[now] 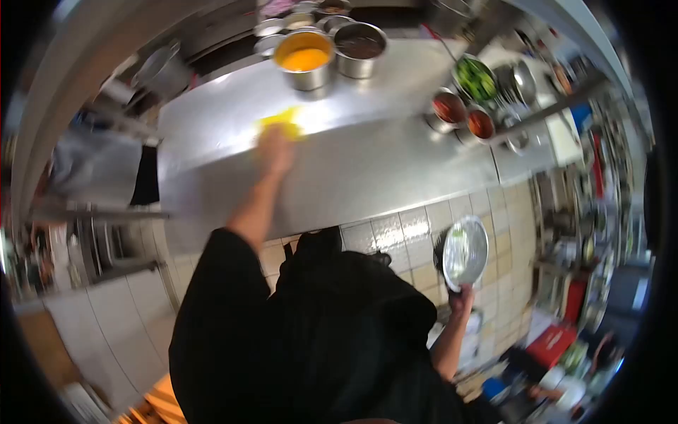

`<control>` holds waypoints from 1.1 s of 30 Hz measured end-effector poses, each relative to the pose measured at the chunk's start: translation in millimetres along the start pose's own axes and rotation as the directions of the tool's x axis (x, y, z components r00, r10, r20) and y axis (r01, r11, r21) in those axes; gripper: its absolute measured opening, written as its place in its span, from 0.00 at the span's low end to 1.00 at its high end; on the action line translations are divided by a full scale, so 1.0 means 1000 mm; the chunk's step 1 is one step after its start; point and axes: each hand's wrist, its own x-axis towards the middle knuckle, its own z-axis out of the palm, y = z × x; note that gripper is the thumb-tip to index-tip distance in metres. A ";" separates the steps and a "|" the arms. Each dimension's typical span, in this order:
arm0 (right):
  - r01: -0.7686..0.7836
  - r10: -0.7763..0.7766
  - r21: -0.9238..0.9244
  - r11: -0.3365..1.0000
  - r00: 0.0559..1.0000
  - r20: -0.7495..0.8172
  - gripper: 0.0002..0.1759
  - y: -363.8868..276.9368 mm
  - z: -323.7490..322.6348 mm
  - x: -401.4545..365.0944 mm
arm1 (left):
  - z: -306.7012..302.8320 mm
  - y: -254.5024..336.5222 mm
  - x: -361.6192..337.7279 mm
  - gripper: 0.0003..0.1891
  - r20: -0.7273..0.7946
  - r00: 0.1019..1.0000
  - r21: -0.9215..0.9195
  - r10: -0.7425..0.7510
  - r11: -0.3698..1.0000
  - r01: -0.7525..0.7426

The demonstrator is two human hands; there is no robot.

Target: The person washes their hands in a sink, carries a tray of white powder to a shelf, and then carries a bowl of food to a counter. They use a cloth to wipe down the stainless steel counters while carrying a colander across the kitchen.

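Observation:
My left hand (274,150) reaches out over the steel counter (339,177) and presses a yellow cloth (282,121) flat on its surface; the hand is blurred. My right hand (462,298) hangs low beside my body over the tiled floor and grips a round metal plate (465,251) by its lower edge, the plate tilted upright. My black sleeves and apron fill the lower middle of the view.
At the counter's far edge stand a metal pot of orange sauce (305,59) and a pot of dark sauce (360,48). To the right sit a bowl of green vegetables (476,78) and two bowls of red sauces (449,107). Shelves with goods line the right side.

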 end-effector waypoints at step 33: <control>0.215 -0.073 0.387 0.897 0.933 -0.352 0.28 -0.070 -0.112 -0.001 | -0.007 0.539 -0.036 0.29 0.237 0.513 -0.456 0.825 0.561 -0.691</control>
